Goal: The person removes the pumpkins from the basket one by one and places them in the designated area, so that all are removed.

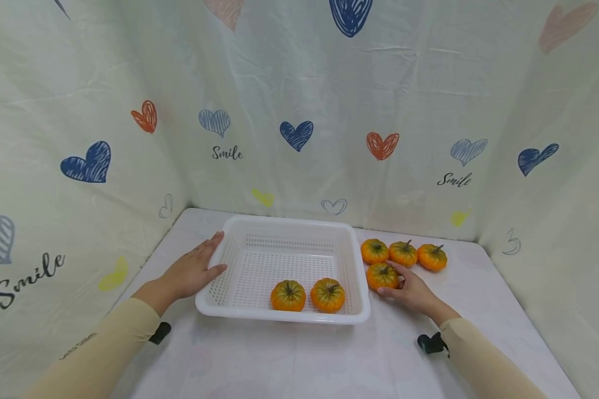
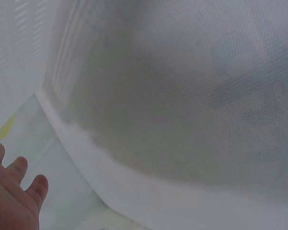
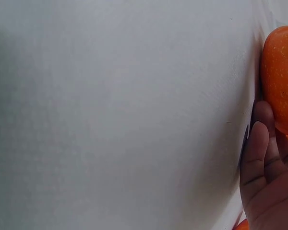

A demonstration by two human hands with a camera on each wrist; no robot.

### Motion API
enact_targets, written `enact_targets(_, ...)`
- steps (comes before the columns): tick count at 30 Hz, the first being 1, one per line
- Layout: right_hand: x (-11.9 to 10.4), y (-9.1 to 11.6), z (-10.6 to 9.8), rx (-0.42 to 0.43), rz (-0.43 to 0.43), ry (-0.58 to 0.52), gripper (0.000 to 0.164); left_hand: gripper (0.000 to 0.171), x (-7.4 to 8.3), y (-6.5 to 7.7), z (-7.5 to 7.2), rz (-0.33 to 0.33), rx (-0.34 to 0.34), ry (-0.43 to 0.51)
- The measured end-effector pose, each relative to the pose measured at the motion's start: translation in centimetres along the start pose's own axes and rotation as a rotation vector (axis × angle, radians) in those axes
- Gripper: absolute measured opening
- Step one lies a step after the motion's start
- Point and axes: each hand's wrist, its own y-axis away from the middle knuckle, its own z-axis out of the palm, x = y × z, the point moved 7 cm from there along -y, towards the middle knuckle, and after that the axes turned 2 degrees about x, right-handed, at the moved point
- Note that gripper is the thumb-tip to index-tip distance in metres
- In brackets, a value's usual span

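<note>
A white plastic basket [image 1: 279, 317] stands on the table with two small orange pumpkins, one pumpkin [image 1: 288, 296] left of the other pumpkin [image 1: 328, 295], near its front wall. My left hand [image 1: 192, 269] rests at the basket's left rim, fingers extended along the outside and thumb across the edge. In the left wrist view, the fingers of that hand [image 2: 19, 187] are spread beside the basket wall. Right of the basket, my right hand [image 1: 411, 291] holds a pumpkin [image 1: 381, 276] between thumb and fingers. The right wrist view has this pumpkin [image 3: 281, 79] close against the fingertips [image 3: 259, 134].
Three more pumpkins lie in a row behind the held one: a left pumpkin [image 1: 374, 251], a middle pumpkin [image 1: 403, 254] and a right pumpkin [image 1: 432, 257]. A pale curtain [image 1: 419, 100] printed with hearts surrounds the white table [image 1: 259, 360] at the back and sides.
</note>
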Motion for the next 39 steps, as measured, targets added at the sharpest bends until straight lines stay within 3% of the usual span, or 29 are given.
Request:
enact_targets(26,0.53,-0.12,0.16,-0.007,0.019,0.015,0.108,0.079,-0.13,-0.12,0.11,0.003,-0.002,-0.005)
enact_targets(39,-0.05,0.42,-0.04,-0.012,0.012,0.0,0.1,0.079,0.0,-0.05,-0.02,-0.002,0.002,-0.004)
